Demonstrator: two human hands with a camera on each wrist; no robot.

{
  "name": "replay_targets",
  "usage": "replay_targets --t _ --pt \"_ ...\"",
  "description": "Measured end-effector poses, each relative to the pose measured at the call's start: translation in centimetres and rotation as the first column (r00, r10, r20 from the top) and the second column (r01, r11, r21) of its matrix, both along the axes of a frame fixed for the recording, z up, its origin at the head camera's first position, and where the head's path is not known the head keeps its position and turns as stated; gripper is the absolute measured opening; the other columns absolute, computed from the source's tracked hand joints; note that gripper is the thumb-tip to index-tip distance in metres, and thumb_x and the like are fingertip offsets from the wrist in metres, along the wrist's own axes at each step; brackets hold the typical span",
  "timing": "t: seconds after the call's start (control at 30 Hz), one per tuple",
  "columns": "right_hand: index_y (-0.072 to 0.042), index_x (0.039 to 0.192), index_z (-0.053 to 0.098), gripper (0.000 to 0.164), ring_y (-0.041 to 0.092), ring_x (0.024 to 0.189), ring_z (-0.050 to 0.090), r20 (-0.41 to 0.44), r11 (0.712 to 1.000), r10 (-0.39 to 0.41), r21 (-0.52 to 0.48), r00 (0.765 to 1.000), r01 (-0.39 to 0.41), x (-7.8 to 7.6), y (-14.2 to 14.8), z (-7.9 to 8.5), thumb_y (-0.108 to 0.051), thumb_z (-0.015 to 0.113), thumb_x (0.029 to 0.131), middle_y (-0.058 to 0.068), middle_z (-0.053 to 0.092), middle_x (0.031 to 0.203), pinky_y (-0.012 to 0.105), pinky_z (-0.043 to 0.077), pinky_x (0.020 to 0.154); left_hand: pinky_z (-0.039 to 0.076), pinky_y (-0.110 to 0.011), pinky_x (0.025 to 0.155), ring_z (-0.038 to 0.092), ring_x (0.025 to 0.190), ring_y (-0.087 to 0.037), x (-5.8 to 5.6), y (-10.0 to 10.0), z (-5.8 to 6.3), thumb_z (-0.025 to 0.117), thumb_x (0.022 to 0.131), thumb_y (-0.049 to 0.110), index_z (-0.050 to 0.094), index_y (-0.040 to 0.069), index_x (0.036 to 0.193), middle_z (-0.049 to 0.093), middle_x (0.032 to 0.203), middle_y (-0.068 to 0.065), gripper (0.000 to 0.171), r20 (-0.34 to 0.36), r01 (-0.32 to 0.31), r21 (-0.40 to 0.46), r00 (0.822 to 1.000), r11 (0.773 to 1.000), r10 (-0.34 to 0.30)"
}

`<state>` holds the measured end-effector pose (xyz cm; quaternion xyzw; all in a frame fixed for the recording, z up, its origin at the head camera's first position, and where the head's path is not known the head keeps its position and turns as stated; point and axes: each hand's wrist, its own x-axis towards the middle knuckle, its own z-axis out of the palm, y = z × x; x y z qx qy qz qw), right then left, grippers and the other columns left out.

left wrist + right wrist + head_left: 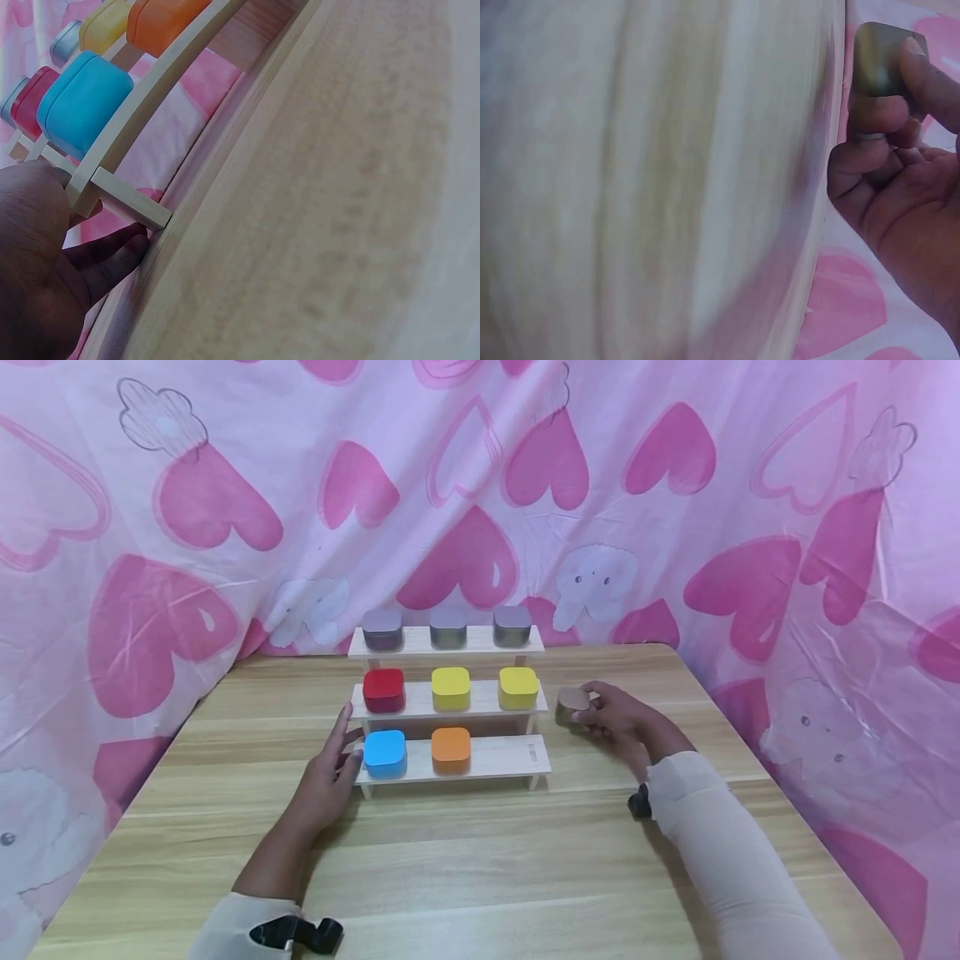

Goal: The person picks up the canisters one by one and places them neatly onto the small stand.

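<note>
My right hand (618, 714) pinches a small metallic tin (572, 704) with rounded corners, to the right of a three-tier wooden stand (502, 760). In the right wrist view, the thumb and curled fingers grip the brownish-grey tin (881, 60). At the stand's left end rests my left hand (326, 781), its index finger stretched toward the middle tier and its thumb beside the blue tin (385, 754) on the front tier. Seen from the left wrist, the lower fingertips (127, 244) lie close to the front tier's leg (131, 199). An orange tin (451, 751) also stands on the front tier.
A red tin (384, 691) and two yellow tins (451, 689) stand on the middle tier. Three grey metallic tins (448, 629) line the back tier. The wooden table (480, 877) is backed by a pink heart-patterned cloth (457, 560).
</note>
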<state>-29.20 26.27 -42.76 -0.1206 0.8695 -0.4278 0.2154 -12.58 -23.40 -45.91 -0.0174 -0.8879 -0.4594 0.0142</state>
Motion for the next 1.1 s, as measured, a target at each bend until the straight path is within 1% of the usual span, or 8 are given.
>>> replay_targets --t 0.17,0.27,0.37,0.57,0.7,0.8,0.93,1.1 --pt "0.005 0.133 0.056 0.042 0.018 0.075 0.061 -0.069 1.000 -0.012 -0.027 0.998 0.010 0.2 0.4 0.0 -0.014 0.076 0.102 0.013 0.070 0.089 0.028 0.054 0.066 0.043 -0.065 0.122 0.051 0.152 -0.053 0.1 0.0 0.0 0.049 0.116 0.016 -0.011 0.055 0.170 0.040 0.175 -0.020 0.090 -0.003 0.001 0.007 1.000 1.000 -0.001" --pt "0.005 0.134 0.060 0.044 0.016 0.075 0.061 -0.114 1.000 -0.020 -0.014 0.993 0.019 0.4 0.7 0.1 -0.016 0.079 0.100 0.009 0.069 0.090 0.026 0.054 0.067 0.044 -0.065 0.122 0.051 0.152 -0.053 0.1 0.0 -0.1 0.049 0.116 0.015 -0.010 0.053 0.171 0.040 0.175 -0.021 0.090 -0.003 0.001 0.007 1.000 1.000 -0.001" --pt "0.005 0.136 0.061 0.046 0.014 0.075 0.059 -0.128 0.999 -0.027 -0.025 0.991 0.024 0.6 1.0 0.2 -0.016 0.080 0.100 0.004 0.066 0.090 0.025 0.054 0.067 0.044 -0.065 0.122 0.051 0.152 -0.053 0.1 0.0 -0.1 0.049 0.116 0.015 -0.010 0.055 0.171 0.040 0.175 -0.020 0.090 0.000 0.000 0.009 1.000 1.000 0.000" --pt "0.007 0.140 0.056 0.049 0.010 0.071 0.050 -0.062 0.990 -0.038 -0.135 0.997 0.029 1.4 1.4 0.8 -0.011 0.078 0.101 -0.002 0.056 0.084 0.023 0.045 0.062 0.044 -0.064 0.121 0.051 0.152 -0.053 0.1 0.0 -0.1 0.050 0.116 0.016 -0.011 0.057 0.169 0.039 0.176 -0.021 0.091 0.003 -0.001 0.009 1.000 1.000 0.001" --pt "0.005 0.142 0.056 0.052 0.013 0.076 0.052 -0.039 0.989 -0.052 -0.139 0.998 0.046 2.1 1.4 1.3 -0.012 0.079 0.099 0.000 0.058 0.090 0.024 0.048 0.065 0.044 -0.064 0.121 0.051 0.152 -0.053 0.0 -0.1 -0.1 0.050 0.115 0.015 -0.011 0.057 0.169 0.039 0.176 -0.020 0.092 0.005 -0.001 0.012 1.000 1.000 0.001" --pt "0.004 0.142 0.056 0.052 0.013 0.079 0.054 -0.041 0.989 -0.044 -0.141 0.998 0.038 2.7 1.3 1.6 -0.012 0.079 0.099 0.000 0.060 0.092 0.025 0.050 0.067 0.045 -0.064 0.121 0.050 0.153 -0.053 -0.1 0.0 0.0 0.050 0.115 0.016 -0.011 0.057 0.169 0.038 0.176 -0.020 0.092 0.013 -0.002 0.018 1.000 1.000 0.001" --pt "0.004 0.142 0.056 0.049 0.010 0.074 0.051 -0.041 0.984 -0.014 -0.177 0.999 0.006 3.7 1.3 1.9 -0.010 0.077 0.100 -0.002 0.057 0.086 0.024 0.048 0.064 0.046 -0.064 0.120 0.049 0.154 -0.053 -0.1 0.0 0.2 0.051 0.115 0.016 -0.011 0.054 0.171 0.038 0.176 -0.020 0.092 0.014 -0.002 0.019 1.000 1.000 0.002" --pt "-0.001 0.143 0.056 0.049 0.011 0.071 0.049 -0.006 0.980 0.009 -0.201 1.000 -0.010 5.1 1.0 2.5 -0.011 0.077 0.100 -0.002 0.057 0.085 0.027 0.046 0.063 0.045 -0.064 0.121 0.048 0.154 -0.053 -0.2 0.0 0.2 0.051 0.115 0.016 -0.011 0.056 0.170 0.038 0.176 -0.020 0.092 0.006 0.004 0.016 1.000 1.000 -0.004"
